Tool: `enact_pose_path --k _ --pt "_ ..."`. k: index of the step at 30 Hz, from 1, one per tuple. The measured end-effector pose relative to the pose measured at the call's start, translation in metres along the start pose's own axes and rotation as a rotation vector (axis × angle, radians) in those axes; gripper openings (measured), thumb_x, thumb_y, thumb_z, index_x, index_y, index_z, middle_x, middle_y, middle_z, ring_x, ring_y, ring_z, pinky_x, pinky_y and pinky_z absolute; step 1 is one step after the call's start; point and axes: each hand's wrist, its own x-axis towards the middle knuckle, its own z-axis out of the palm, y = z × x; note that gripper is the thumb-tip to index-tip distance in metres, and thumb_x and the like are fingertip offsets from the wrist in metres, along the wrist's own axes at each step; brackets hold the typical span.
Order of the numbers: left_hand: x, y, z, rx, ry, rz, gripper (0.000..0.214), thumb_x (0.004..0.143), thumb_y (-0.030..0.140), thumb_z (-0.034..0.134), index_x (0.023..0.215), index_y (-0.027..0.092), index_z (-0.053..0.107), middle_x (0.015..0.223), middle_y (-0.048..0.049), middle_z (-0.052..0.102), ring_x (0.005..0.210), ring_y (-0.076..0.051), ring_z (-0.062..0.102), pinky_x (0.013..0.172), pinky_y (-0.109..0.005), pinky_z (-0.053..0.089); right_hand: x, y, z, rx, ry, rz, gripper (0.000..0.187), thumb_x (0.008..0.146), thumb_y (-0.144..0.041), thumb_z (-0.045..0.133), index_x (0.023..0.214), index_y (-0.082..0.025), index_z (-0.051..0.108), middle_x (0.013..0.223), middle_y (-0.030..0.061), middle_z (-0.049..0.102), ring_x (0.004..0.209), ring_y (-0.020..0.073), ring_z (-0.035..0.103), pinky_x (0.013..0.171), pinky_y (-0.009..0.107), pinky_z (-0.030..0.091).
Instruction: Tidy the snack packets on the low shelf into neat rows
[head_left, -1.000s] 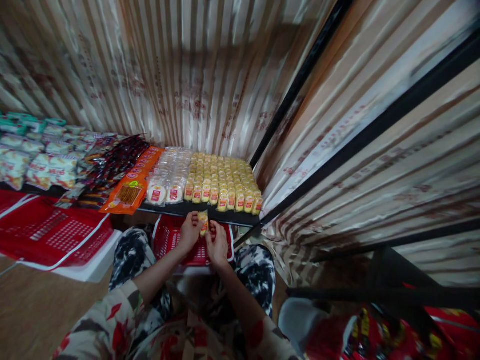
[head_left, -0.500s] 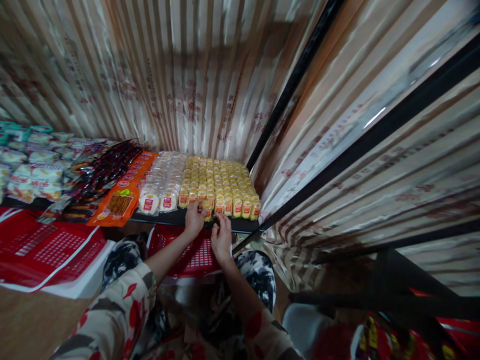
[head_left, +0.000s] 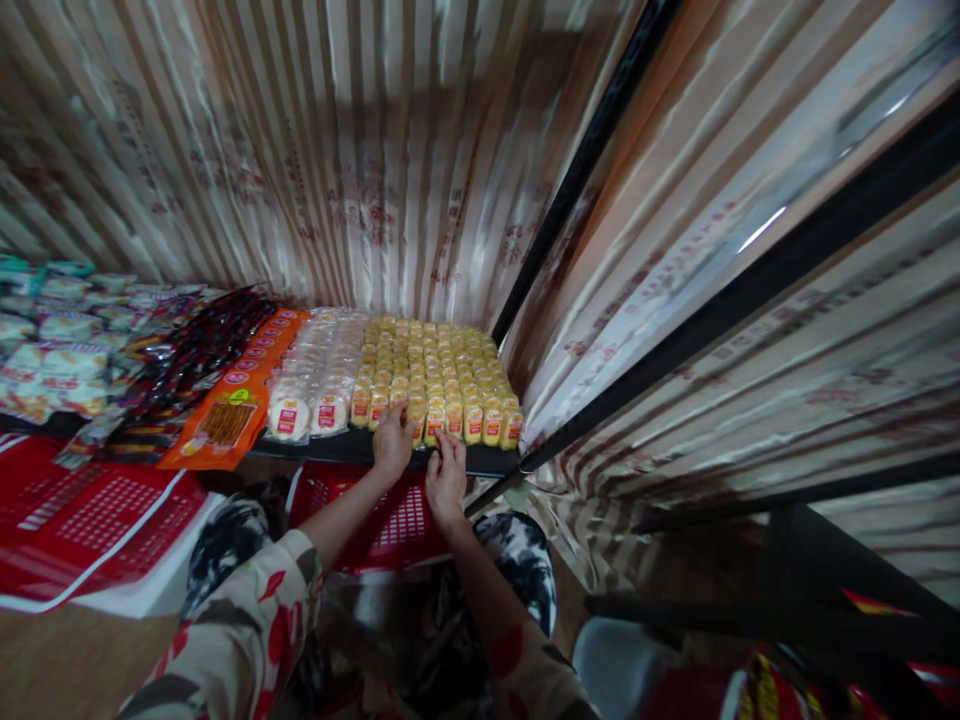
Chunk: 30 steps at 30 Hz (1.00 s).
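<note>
Yellow, red-labelled packets (head_left: 457,375) sit in tight rows, and both hands are at the front edge of this block. The left hand (head_left: 392,442) has its fingers bent against a front-row packet, left of the block's middle; whether they grip it or only touch it, I cannot tell. The right hand (head_left: 448,478) is just beside it, fingertips raised to the lower front of the same row, and whether it pinches anything is likewise unclear.

Beneath the block runs a black shelf (head_left: 330,447). Directly left of the block are clear-wrapped round white packets (head_left: 328,415); beyond those come an orange pouch (head_left: 225,410), a heap of dark glossy packets (head_left: 202,345) and, farthest left, pale snack bags (head_left: 56,370). Below the block's front is a red basket (head_left: 390,540), with another red basket (head_left: 97,510) well to its left. Behind the block hangs a striped curtain (head_left: 375,150); a black pole (head_left: 570,190) slants up from its right rear corner.
</note>
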Motion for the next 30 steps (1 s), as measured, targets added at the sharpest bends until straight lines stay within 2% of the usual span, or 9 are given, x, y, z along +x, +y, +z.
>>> enact_pose_path --k 5,8,12,18,22,30 --pt "-0.002 -0.003 0.004 -0.039 0.023 0.014 0.035 0.082 0.021 0.055 0.116 0.014 0.052 0.096 -0.0068 0.058 0.079 -0.015 0.057 0.079 -0.029 0.047 0.0 -0.001 -0.002 -0.023 -0.001 -0.033 0.047 0.085 -0.013 0.036 0.128 -0.021 0.05 0.112 0.0104 0.049 0.107 0.0189 0.051 0.095 0.034 0.044" --pt "-0.005 -0.005 0.003 -0.013 0.015 -0.012 0.026 0.081 0.022 0.055 0.106 0.015 0.053 0.092 -0.0048 0.058 0.073 -0.014 0.056 0.073 -0.027 0.046 0.001 -0.001 -0.002 -0.038 -0.012 -0.049 0.05 0.085 -0.013 0.036 0.133 -0.021 0.046 0.112 0.0107 0.048 0.108 0.0199 0.05 0.095 0.036 0.044" --pt "-0.009 -0.006 -0.001 0.055 -0.007 -0.052 0.016 0.08 0.025 0.058 0.093 0.018 0.052 0.083 -0.0018 0.059 0.076 -0.016 0.057 0.07 -0.027 0.044 0.003 0.0 -0.002 -0.051 -0.017 -0.049 0.05 0.085 -0.013 0.036 0.133 -0.021 0.045 0.111 0.0109 0.048 0.104 0.0203 0.05 0.095 0.037 0.045" --pt "-0.01 -0.007 0.001 0.069 -0.039 -0.051 0.011 0.082 0.025 0.057 0.088 0.019 0.05 0.08 0.0006 0.059 0.074 -0.014 0.058 0.069 -0.025 0.041 0.006 0.004 0.0 -0.044 0.005 -0.088 0.053 0.083 -0.01 0.036 0.133 -0.023 0.046 0.108 0.0098 0.047 0.101 0.0192 0.051 0.093 0.036 0.046" --pt "-0.009 -0.006 0.006 0.07 -0.073 -0.042 0.006 0.082 0.022 0.056 0.084 0.019 0.05 0.074 0.0021 0.057 0.068 -0.013 0.056 0.066 -0.023 0.04 0.006 0.011 0.002 -0.037 -0.029 -0.128 0.054 0.083 -0.009 0.035 0.134 -0.022 0.045 0.109 0.0102 0.048 0.101 0.0188 0.05 0.093 0.036 0.046" --pt "-0.014 -0.007 0.006 0.079 -0.078 0.017 0.004 0.084 0.021 0.053 0.08 0.019 0.053 0.083 0.0002 0.057 0.077 -0.013 0.054 0.072 -0.022 0.04 0.007 0.009 -0.001 -0.029 -0.035 -0.111 0.052 0.083 -0.009 0.035 0.133 -0.022 0.047 0.109 0.01 0.049 0.1 0.0184 0.05 0.092 0.036 0.047"
